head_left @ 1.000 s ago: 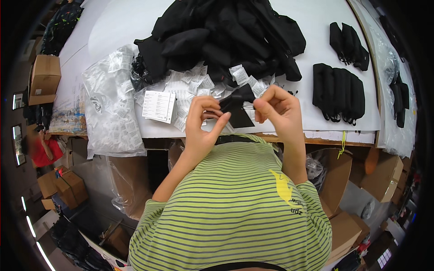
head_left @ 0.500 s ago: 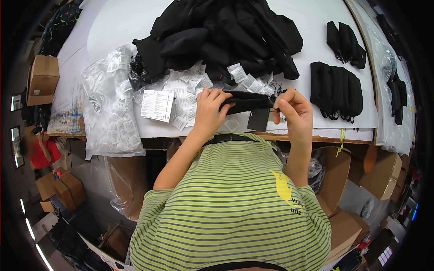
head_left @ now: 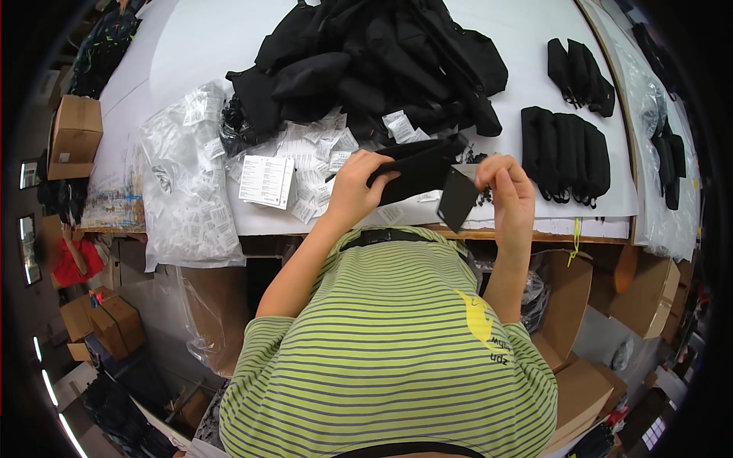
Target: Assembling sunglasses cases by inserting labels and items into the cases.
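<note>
Head view: both hands are raised over the near edge of the white surface (head_left: 191, 42), in front of the person's striped green shirt (head_left: 382, 328). The left forearm slants up and inward from its sleeve, and the left hand (head_left: 356, 183) is closed around one end of a black pouch (head_left: 418, 172), fingers across its far side and thumb along the near side. The pouch lies crosswise between the hands, its free end pointing right and slightly away from the body.

At that free end is a dark tag (head_left: 458, 198), tilted, one corner pointing down toward the surface's edge. The right forearm stands nearly upright, and the right hand (head_left: 510, 187) turns inward with bent fingers, thumb and forefinger close together just beside the tag. Whether those fingertips grip the tag or a thin cord, I cannot tell.

Beyond the pouch, small white labels (head_left: 313, 172) lie scattered before a heap of black fabric (head_left: 374, 61). Left of them sit a stack of white cards (head_left: 266, 182) and a clear plastic bag (head_left: 185, 183). Off to the right, more black pouches (head_left: 565, 156) lie side by side.
</note>
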`<state>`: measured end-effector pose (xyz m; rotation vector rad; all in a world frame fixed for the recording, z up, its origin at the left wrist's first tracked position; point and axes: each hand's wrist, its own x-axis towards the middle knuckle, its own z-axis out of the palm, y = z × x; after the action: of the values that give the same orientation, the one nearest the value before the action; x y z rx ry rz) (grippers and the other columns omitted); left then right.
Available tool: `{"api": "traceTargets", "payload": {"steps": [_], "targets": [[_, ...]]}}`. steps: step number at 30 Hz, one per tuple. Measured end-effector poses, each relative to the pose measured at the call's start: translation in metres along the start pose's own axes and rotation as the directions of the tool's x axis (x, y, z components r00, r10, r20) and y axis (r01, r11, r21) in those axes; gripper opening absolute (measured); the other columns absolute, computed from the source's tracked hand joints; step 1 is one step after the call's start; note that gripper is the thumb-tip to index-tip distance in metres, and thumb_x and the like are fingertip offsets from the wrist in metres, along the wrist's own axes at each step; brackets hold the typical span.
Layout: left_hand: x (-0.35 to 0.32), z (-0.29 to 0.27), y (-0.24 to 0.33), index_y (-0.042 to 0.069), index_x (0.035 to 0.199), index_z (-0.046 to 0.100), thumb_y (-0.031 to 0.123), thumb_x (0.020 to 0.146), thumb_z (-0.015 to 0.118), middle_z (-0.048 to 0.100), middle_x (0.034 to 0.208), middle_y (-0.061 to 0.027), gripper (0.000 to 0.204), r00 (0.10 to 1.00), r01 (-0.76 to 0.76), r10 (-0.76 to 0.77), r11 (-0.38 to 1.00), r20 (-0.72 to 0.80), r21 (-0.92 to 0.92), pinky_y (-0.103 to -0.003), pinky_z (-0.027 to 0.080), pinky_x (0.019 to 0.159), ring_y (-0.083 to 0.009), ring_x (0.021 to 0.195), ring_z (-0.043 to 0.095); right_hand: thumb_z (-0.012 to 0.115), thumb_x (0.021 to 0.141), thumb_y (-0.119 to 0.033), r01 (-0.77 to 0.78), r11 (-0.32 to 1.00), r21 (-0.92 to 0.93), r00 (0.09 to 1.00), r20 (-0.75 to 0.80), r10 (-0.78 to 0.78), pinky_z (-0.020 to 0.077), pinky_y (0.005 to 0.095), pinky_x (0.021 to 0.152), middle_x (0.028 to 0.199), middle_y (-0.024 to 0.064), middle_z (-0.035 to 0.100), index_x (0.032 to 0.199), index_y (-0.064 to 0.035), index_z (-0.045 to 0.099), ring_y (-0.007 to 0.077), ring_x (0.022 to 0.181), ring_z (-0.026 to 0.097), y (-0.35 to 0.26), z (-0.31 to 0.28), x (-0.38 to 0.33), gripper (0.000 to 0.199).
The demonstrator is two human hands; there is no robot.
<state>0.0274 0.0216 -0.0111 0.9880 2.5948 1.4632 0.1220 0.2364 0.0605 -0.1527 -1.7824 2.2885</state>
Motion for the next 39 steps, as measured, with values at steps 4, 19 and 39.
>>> {"api": "traceTargets", "payload": {"steps": [4, 19, 39], "targets": [[0.001, -0.010, 0.019, 0.002, 0.088, 0.063, 0.004, 0.075, 0.069, 0.061, 0.079, -0.0104, 0.015, 0.994, 0.081, -0.089, 0.989, -0.060, -0.127, -0.032, 0.045, 0.058, -0.0256, 0.068, 0.058, 0.081, 0.067, -0.023, 0.127, 0.766, -0.630, 0.989, 0.026, -0.143, 0.0405, 0.0310, 0.092, 0.115, 0.0094, 0.053, 0.130, -0.0086, 0.041, 0.0191, 0.102, 0.055, 0.007, 0.018, -0.003, 0.076], [-0.070, -0.069, 0.023, -0.002, 0.095, 0.062, 0.005, 0.077, 0.067, 0.064, 0.080, -0.0087, 0.020, 0.876, 0.468, -0.437, 0.871, 0.203, -0.149, -0.028, 0.046, 0.068, -0.0180, 0.071, 0.059, 0.081, 0.065, -0.006, -0.322, 0.899, -0.296, 0.878, 0.262, 0.401, 0.0431, 0.0229, 0.061, 0.072, 0.0031, 0.065, 0.072, 0.0017, 0.069, 0.0071, 0.067, 0.057, 0.014, -0.005, -0.041, 0.015], [-0.064, -0.066, 0.048, 0.000, 0.086, 0.064, 0.009, 0.076, 0.070, 0.063, 0.073, -0.0071, 0.015, 0.854, 0.491, -0.453, 0.865, 0.255, -0.106, -0.027, 0.044, 0.059, -0.0160, 0.063, 0.057, 0.057, 0.092, -0.027, -0.078, 0.599, 0.797, 0.834, -0.277, 0.477, 0.0474, 0.0329, 0.078, 0.087, 0.0097, 0.066, 0.094, -0.0027, 0.064, 0.0216, 0.081, 0.060, 0.051, -0.007, -0.010, 0.026]]}}
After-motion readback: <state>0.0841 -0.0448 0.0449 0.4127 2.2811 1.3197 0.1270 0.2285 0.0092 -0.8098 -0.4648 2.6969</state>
